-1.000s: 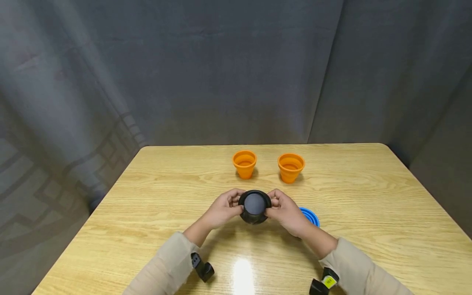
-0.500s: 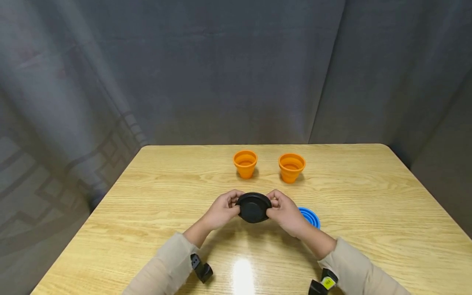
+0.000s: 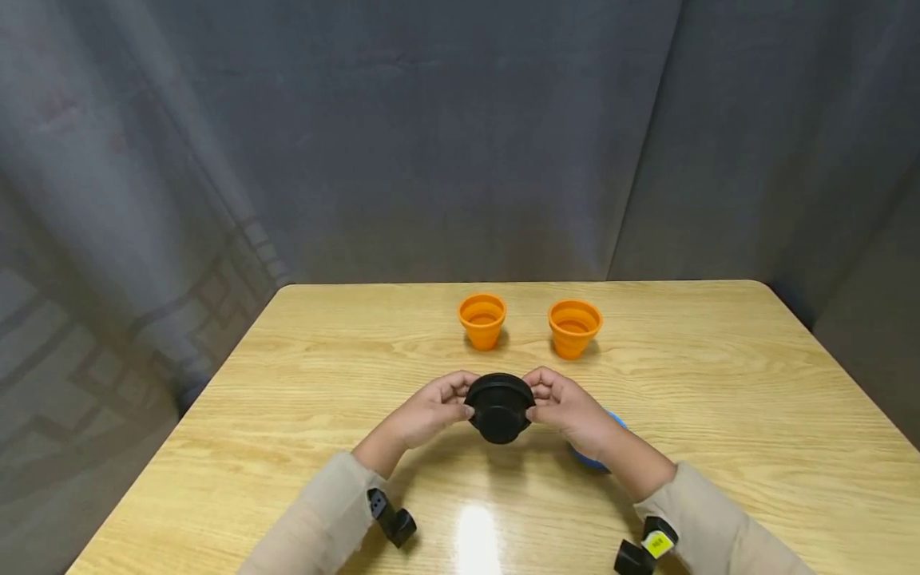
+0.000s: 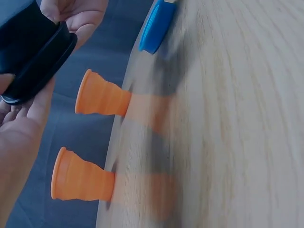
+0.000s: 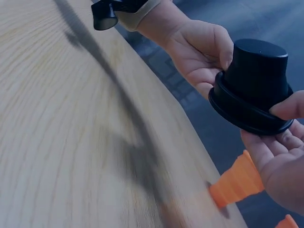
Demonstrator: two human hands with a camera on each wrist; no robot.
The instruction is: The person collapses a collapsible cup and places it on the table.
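Both hands hold a black collapsible cup (image 3: pixel 499 409) above the table, one at each side of its rim. My left hand (image 3: pixel 434 411) grips the left side, thumb on the near face and fingers behind. On the opposite side, my right hand (image 3: pixel 571 411) pinches the rim the same way. The narrower base juts out from the wide rim toward me; in the right wrist view, the black cup (image 5: pixel 259 78) has its flat base up and its rim below. A blue collapsed cup (image 3: pixel 591 461) lies on the table, mostly covered by my right hand and wrist.
Two orange collapsible cups, a left one (image 3: pixel 482 321) and a right one (image 3: pixel 574 329), stand upright and expanded beyond my hands. The wooden table (image 3: pixel 287 383) ends at a far edge before a grey curtain (image 3: pixel 446 160). Each wrist carries a small black camera.
The black cup tilted and looked flatter half a second ago; now its base sticks out further toward me. My right hand has shifted slightly, covering more of the blue cup.
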